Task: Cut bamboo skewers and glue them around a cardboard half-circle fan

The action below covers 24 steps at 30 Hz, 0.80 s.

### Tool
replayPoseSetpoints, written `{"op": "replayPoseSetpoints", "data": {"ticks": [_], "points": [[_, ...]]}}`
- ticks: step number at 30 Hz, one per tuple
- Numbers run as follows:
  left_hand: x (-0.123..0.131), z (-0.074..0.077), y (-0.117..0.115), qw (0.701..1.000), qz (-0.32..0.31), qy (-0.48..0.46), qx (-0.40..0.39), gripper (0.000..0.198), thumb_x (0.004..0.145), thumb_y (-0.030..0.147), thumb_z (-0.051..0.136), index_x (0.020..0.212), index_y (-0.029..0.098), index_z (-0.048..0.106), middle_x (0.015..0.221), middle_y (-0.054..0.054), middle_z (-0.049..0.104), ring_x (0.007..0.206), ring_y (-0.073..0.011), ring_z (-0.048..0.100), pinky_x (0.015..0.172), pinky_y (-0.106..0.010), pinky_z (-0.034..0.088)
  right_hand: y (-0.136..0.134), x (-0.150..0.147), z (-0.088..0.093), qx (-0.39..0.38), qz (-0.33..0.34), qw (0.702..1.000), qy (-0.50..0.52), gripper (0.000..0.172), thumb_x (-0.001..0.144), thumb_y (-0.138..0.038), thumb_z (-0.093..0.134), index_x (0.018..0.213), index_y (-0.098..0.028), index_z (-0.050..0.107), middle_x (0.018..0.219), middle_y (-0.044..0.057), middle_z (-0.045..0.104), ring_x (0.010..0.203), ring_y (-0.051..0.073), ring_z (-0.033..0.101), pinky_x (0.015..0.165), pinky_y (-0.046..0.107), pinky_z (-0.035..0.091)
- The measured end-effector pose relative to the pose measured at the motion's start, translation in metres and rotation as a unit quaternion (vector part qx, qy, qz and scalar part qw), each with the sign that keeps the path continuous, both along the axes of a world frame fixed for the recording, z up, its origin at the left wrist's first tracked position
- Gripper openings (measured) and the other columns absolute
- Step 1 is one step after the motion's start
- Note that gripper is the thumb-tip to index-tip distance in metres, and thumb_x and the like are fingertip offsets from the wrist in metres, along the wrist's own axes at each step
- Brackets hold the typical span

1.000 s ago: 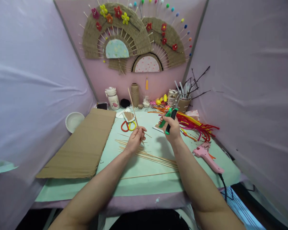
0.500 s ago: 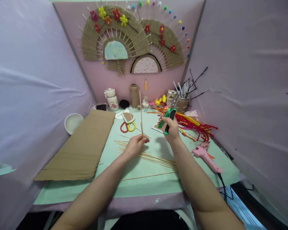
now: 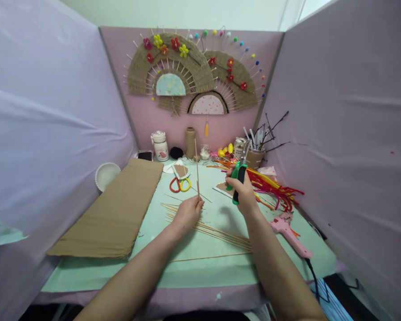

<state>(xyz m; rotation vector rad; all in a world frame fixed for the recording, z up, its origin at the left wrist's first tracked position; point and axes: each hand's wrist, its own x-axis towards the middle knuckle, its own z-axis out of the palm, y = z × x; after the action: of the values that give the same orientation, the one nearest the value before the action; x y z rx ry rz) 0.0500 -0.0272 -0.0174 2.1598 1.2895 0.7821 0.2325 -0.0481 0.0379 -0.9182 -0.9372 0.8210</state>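
Note:
My left hand [image 3: 189, 213] pinches thin wooden sticks [image 3: 197, 171] upright over the middle of the table; one is long and at least one beside it is shorter. My right hand [image 3: 242, 191] is wrapped round green-and-black handled pliers [image 3: 239, 178], their metal jaws pointing up and away from me. The pliers are apart from the held sticks. Beneath and beside my left hand lie several loose bamboo sticks [image 3: 220, 234] on the pale green cloth. Scissors with red and yellow handles [image 3: 179, 184] rest just beyond my left hand.
A large cardboard sheet [image 3: 116, 209] covers the left side, with a white bowl [image 3: 107, 176] beyond it. On the right are colourful pipe cleaners [image 3: 274, 187] and a pink glue gun [image 3: 292, 236] with a cord. Twine [image 3: 190, 141] and a white jar [image 3: 159, 146] stand at the back.
The view has tilted up, so everything sits lower in the picture. The pliers have turned more upright in my right hand. My left hand keeps its hold on the sticks.

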Motion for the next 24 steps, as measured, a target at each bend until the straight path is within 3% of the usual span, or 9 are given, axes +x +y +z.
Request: {"op": "replayPoseSetpoints", "data": {"ticks": [3, 6, 10, 14, 17, 21, 24], "points": [[0.002, 0.0, -0.004, 1.0, -0.005, 0.005, -0.009, 0.02, 0.091, 0.026, 0.042, 0.083, 0.02, 0.06, 0.082, -0.006, 0.069, 0.076, -0.0203, 0.061, 0.068, -0.028, 0.037, -0.025, 0.008, 0.018, -0.048, 0.0, 0.973, -0.225, 0.037, 0.068, -0.032, 0.065, 0.101, -0.024, 0.051, 0.088, -0.001, 0.054, 0.077, 0.017, 0.052, 0.073, 0.031, 0.043], [0.002, 0.0, -0.005, 1.0, -0.005, 0.003, -0.011, 0.018, 0.092, 0.024, 0.042, 0.092, 0.021, 0.06, 0.085, -0.006, 0.07, 0.079, -0.021, 0.062, 0.069, -0.028, 0.038, -0.047, 0.018, 0.038, -0.094, -0.017, 0.893, -0.441, 0.038, 0.07, -0.027, 0.059, 0.106, -0.023, 0.048, 0.093, 0.002, 0.056, 0.083, 0.02, 0.053, 0.076, 0.034, 0.043], [0.003, 0.002, -0.006, 1.0, 0.006, 0.019, -0.002, 0.016, 0.091, 0.023, 0.044, 0.085, 0.022, 0.059, 0.083, -0.006, 0.069, 0.077, -0.0209, 0.062, 0.068, -0.028, 0.037, -0.068, 0.027, 0.053, -0.122, -0.016, 0.785, -0.607, 0.044, 0.07, -0.023, 0.055, 0.113, -0.021, 0.047, 0.109, 0.009, 0.057, 0.099, 0.026, 0.055, 0.082, 0.036, 0.043], [0.007, 0.004, -0.008, 1.0, 0.022, 0.017, -0.002, 0.016, 0.091, 0.022, 0.044, 0.082, 0.021, 0.058, 0.084, -0.008, 0.068, 0.078, -0.0214, 0.061, 0.069, -0.029, 0.037, -0.077, 0.028, 0.057, -0.136, 0.014, 0.71, -0.691, 0.05, 0.07, -0.023, 0.057, 0.119, -0.018, 0.048, 0.115, 0.014, 0.059, 0.106, 0.03, 0.056, 0.085, 0.037, 0.043], [0.01, 0.003, -0.01, 0.999, 0.036, 0.025, -0.017, 0.017, 0.091, 0.022, 0.044, 0.082, 0.021, 0.058, 0.083, -0.008, 0.068, 0.075, -0.0218, 0.061, 0.068, -0.03, 0.037, -0.078, 0.024, 0.061, -0.133, 0.032, 0.682, -0.718, 0.058, 0.069, -0.023, 0.058, 0.126, -0.018, 0.046, 0.118, 0.015, 0.059, 0.109, 0.031, 0.055, 0.086, 0.036, 0.042], [0.013, 0.001, -0.013, 0.999, 0.037, 0.026, -0.029, 0.018, 0.093, 0.024, 0.043, 0.085, 0.022, 0.059, 0.078, -0.007, 0.067, 0.067, -0.0207, 0.058, 0.064, -0.029, 0.034, -0.075, 0.02, 0.066, -0.162, 0.051, 0.646, -0.744, 0.054, 0.07, -0.023, 0.057, 0.123, -0.016, 0.05, 0.117, 0.017, 0.059, 0.105, 0.032, 0.056, 0.081, 0.035, 0.042], [0.014, 0.0, -0.015, 0.998, 0.042, 0.023, -0.052, 0.017, 0.092, 0.024, 0.043, 0.087, 0.021, 0.059, 0.071, -0.006, 0.065, 0.062, -0.0198, 0.056, 0.062, -0.029, 0.032, -0.074, 0.019, 0.069, -0.15, 0.06, 0.642, -0.749, 0.052, 0.069, -0.023, 0.058, 0.121, -0.018, 0.051, 0.115, 0.016, 0.06, 0.101, 0.031, 0.057, 0.077, 0.035, 0.041]]}}
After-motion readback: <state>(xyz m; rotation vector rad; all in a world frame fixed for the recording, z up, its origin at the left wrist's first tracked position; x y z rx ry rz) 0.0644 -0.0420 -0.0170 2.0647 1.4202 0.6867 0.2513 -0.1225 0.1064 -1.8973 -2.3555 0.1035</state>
